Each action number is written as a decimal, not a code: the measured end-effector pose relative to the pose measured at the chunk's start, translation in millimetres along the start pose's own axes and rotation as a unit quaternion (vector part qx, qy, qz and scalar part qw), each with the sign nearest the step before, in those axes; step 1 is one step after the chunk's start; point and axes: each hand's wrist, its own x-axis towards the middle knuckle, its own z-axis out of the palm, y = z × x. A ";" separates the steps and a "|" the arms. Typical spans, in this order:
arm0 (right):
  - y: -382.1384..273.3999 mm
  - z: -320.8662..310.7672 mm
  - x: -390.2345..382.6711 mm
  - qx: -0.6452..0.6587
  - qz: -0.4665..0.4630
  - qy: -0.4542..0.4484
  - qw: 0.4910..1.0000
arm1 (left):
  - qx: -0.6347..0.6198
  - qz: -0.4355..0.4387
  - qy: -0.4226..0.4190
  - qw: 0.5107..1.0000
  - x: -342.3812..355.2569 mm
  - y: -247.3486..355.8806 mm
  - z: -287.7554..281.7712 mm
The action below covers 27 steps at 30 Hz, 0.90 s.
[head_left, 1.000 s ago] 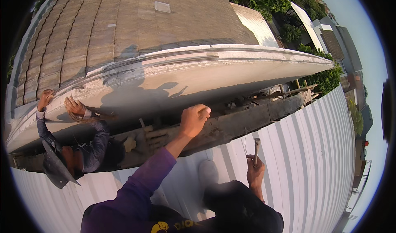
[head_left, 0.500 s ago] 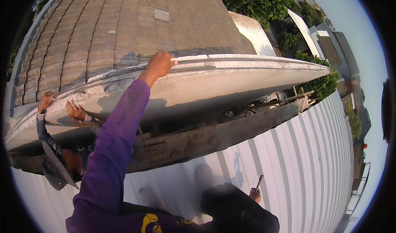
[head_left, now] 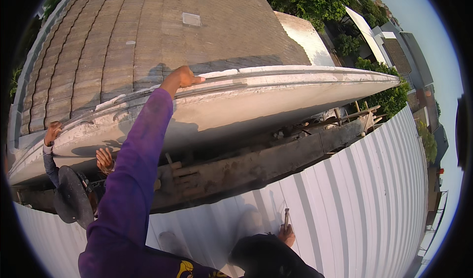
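My left hand point(head_left: 182, 77), at the end of a purple sleeve, is closed over the top edge of the pale wall point(head_left: 221, 109). One digit points right along the thin steel bars point(head_left: 231, 84) on that edge; the other fingers are curled and partly hidden. My right hand point(head_left: 287, 236) is low, above the white metal roof, closed around a slim hand tool point(head_left: 286, 218) held upright. The tool's exact kind is too small to tell. Left of my arm, a co-worker's one hand point(head_left: 52, 132) rests on the wall top; the other hand point(head_left: 104, 159) is raised, fingers spread.
Beyond the wall slopes a brown tiled roof point(head_left: 148, 32). A dark gap with a concrete ledge point(head_left: 246, 164) and wooden poles point(head_left: 362, 113) runs between the wall and the ribbed metal sheets point(head_left: 354, 179). The co-worker's dark hat point(head_left: 73, 194) is close to my left arm.
My left hand has shifted slightly left and stays on the wall edge. My right hand and its tool have moved left. The co-worker's nearer hand has left the wall top and opened.
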 end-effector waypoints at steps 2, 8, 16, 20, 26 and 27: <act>2.6 -0.5 1.7 0.061 0.009 -0.035 0.997 | 0.017 0.014 0.044 0.999 3.7 0.4 6.0; 15.0 -6.5 22.4 0.010 0.018 -0.080 0.997 | -0.120 -0.008 -0.003 0.993 -11.2 13.7 19.0; 23.0 -1.5 28.1 0.070 0.010 -0.090 0.993 | 0.008 0.011 0.010 1.000 -10.5 33.0 4.2; 15.9 8.0 25.0 0.090 -0.020 -0.068 0.993 | 0.019 -0.013 0.009 1.000 -7.4 27.9 -10.8; 12.0 0.3 29.8 0.087 -0.028 -0.092 0.992 | 0.023 -0.010 0.065 0.998 -5.6 2.8 8.0; 13.7 -2.4 31.5 0.090 -0.025 -0.090 0.991 | 0.029 -0.014 0.078 0.996 -6.8 8.4 12.7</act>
